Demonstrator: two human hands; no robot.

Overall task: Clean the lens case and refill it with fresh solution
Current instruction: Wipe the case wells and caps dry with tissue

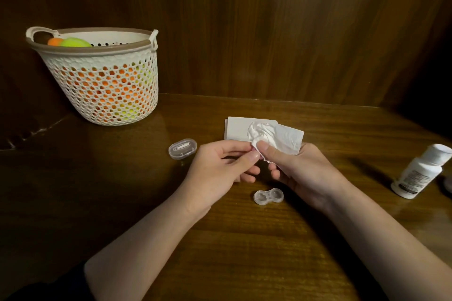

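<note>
Head view: right hand (293, 168) and left hand (221, 166) pinch crumpled white tissue (274, 137), apparently for wiping clear twin-well plastic lens case (268, 196) lying open on worktop.

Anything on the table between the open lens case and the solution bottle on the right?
Only the person's right forearm crosses above that stretch in the head view; the wooden table between the lens case and the bottle looks bare.

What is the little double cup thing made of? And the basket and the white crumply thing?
The lens case looks like clear, shiny plastic: the wood shows through it. The basket seems to be matte cream plastic, moulded with holes, though it copies weaving. The tissue in the right hand looks like soft thin paper, since it crumples.
</note>
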